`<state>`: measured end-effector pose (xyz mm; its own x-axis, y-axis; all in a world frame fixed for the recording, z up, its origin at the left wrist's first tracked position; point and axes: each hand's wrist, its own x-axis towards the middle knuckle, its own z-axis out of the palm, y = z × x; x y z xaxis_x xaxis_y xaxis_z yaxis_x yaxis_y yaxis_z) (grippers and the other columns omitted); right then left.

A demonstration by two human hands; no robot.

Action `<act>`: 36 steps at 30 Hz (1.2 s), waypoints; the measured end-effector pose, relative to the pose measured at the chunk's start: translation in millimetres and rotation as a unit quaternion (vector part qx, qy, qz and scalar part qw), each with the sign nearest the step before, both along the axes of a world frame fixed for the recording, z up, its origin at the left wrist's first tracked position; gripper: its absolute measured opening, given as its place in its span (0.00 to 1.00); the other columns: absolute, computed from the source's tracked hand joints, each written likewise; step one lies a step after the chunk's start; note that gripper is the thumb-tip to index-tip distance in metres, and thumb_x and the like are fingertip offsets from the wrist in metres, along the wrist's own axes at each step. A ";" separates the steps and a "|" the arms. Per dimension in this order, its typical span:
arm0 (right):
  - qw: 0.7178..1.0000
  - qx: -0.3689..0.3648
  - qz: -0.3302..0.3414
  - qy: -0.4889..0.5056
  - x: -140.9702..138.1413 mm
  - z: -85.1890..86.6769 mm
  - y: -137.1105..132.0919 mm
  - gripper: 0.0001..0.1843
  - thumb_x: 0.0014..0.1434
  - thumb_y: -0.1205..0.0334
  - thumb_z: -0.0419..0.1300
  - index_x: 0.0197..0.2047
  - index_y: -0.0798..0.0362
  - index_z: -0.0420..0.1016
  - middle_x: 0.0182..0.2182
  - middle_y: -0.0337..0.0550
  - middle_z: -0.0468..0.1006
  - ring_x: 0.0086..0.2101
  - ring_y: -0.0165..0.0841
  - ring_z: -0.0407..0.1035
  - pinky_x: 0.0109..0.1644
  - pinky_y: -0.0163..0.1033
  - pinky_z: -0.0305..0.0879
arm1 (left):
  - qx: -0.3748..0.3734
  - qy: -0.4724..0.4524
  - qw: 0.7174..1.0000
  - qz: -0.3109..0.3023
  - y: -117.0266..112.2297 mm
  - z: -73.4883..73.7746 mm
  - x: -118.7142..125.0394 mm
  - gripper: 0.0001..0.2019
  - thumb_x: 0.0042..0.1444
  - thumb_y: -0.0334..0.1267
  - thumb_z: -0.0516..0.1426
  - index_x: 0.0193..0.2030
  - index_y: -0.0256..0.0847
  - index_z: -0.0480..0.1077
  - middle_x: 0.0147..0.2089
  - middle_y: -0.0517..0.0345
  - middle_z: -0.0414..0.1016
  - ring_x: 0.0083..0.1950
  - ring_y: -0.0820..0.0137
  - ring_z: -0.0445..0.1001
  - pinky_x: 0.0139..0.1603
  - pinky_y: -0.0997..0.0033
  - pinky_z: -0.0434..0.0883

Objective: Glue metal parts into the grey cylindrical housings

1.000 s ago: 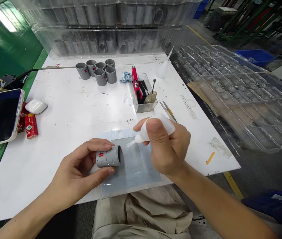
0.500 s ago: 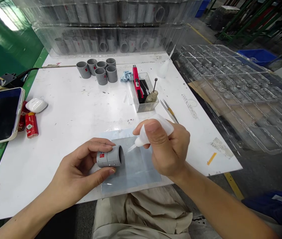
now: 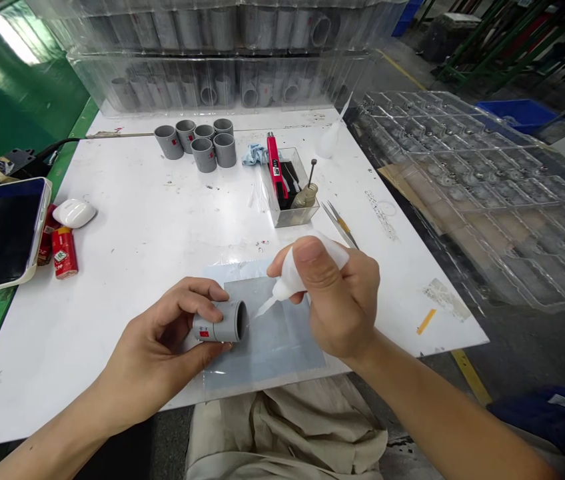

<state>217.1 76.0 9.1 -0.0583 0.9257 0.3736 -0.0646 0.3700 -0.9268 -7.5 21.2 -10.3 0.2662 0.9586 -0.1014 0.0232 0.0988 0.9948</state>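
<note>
I am reading the bench through the head camera. My left hand point(image 3: 162, 353) is reaching in from the lower left, forearm slanting up, wrist nearly straight. Its fingers are curling over the top of a short, hollow grey plastic cylinder with a red mark point(image 3: 227, 323), thumb bracing beneath; the piece is lying sideways in the grasp, open end facing right, above a blue-grey sheet point(image 3: 277, 353) at the near edge of the white tabletop point(image 3: 127, 247). I cannot tell whether it is touching the sheet.

My right hand point(image 3: 345, 300) is coming in from the lower right, forearm angling up and leftward. Its fingers are wrapping a translucent white squeeze bottle point(image 3: 290, 279), thumb lying along the upper side. The nozzle is pointing down and left, its tip sitting just beside the cylinder's mouth, apart from it.
</note>
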 end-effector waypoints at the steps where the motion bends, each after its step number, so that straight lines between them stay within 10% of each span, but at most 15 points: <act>1: 1.000 -0.001 0.005 0.000 -0.2 0.1 0.2 0.23 0.79 0.53 0.64 0.30 0.52 0.81 0.21 0.37 0.69 0.20 0.35 0.61 0.24 0.38 0.61 | 0.003 0.001 1.000 -0.001 0.0 0.2 0.1 0.11 0.63 0.29 0.67 0.44 0.50 0.75 0.57 0.58 0.70 0.50 0.73 0.75 0.44 0.84 0.77; 36: 0.997 0.018 -0.047 -0.051 -1.4 -2.1 0.5 0.27 0.81 0.48 0.63 0.30 0.52 0.80 0.21 0.37 0.69 0.21 0.37 0.64 0.23 0.39 0.59 | -0.010 0.001 1.000 0.001 -0.8 0.1 -0.7 0.12 0.62 0.29 0.67 0.45 0.51 0.75 0.58 0.58 0.69 0.49 0.74 0.75 0.42 0.84 0.77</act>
<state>215.8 76.5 7.1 -0.0111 0.9154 0.4024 0.0669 0.4022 -0.9131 -8.2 20.4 -10.2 0.2639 0.9568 -0.1218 0.0251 0.1194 0.9925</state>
